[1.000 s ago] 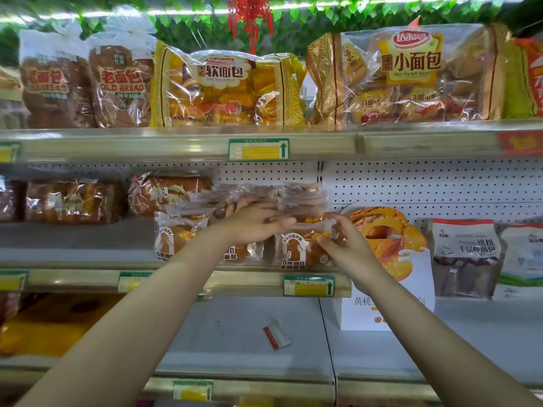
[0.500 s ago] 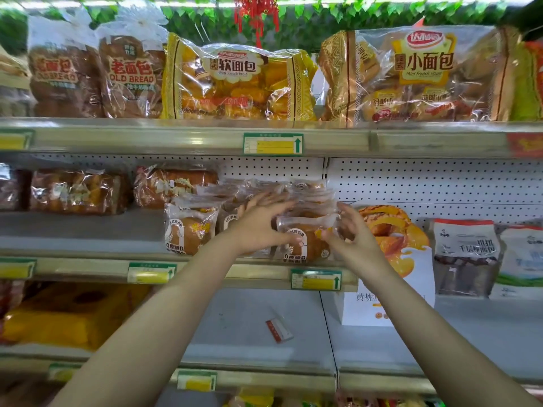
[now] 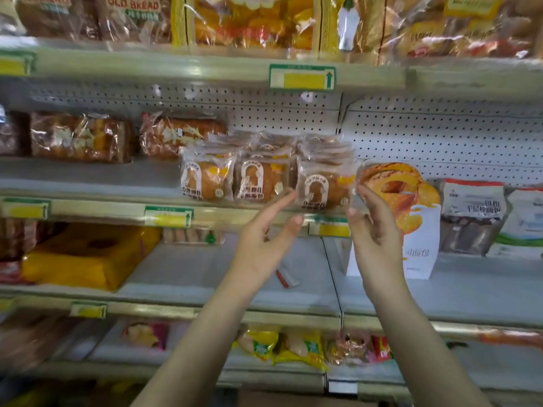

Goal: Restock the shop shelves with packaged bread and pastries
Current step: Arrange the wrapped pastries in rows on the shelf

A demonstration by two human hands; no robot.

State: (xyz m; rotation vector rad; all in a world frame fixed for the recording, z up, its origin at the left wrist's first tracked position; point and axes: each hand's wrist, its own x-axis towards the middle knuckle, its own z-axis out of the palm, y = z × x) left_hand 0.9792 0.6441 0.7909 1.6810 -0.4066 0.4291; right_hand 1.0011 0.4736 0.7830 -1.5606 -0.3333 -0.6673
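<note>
Bread packets (image 3: 261, 180), where are they?

On the middle shelf (image 3: 88, 177), just above both grips, in three rows side by side at the shelf's front edge.

What's around them?

A shop rack: white pegboard (image 3: 411, 136) behind the packets, yellow price labels (image 3: 302, 77) on the shelf fronts, big bread bags (image 3: 252, 22) high above the grips, and a peach-printed bag (image 3: 411, 201) just right of the right grip (image 3: 376, 227).

And the grips?

Both released. The left grip (image 3: 264, 236) has straight fingers, its forefinger tip at the lower edge of the front packets. The right grip's fingers hang loose beside the rightmost packet (image 3: 323, 189). It's blurred there, so it may be brushing the clear seam.

Changed from half a second ago?

Then both grips pressed on the rows. Now they're lower, in front of the shelf lip.

Which way do the packets face?

Upright on their bottom edges, printed fronts toward the person, taller side vertical. Each row runs back from the grips toward the pegboard.
</note>
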